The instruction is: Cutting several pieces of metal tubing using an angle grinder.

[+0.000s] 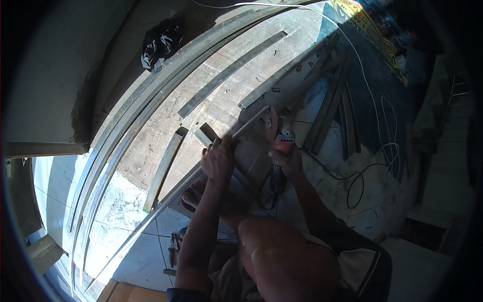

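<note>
My left hand (pixel 219 160) is closed around a long thin metal bar (pixel 250 122), which runs from the lower left up to the middle. In my right hand (pixel 289 163) is an angle grinder (pixel 285 144) with a reddish-brown disc (pixel 271 126). The disc stands beside the bar's upper end; whether it touches the bar I cannot tell. Beside my left hand lies a short metal tube piece (pixel 203 138). A longer piece of metal tube (pixel 165 170) lies left of it, and another tube (pixel 231 74) is farther off.
Long metal tubes (pixel 146 103) lie along the left side. More metal bars (pixel 329 110) are piled at the right. A black cable (pixel 356 186) loops over the tiles. A white cord (pixel 366 75) crosses at the upper right. A black plastic bag (pixel 162 43) sits far left; pliers (pixel 173 250) lie near my left forearm.
</note>
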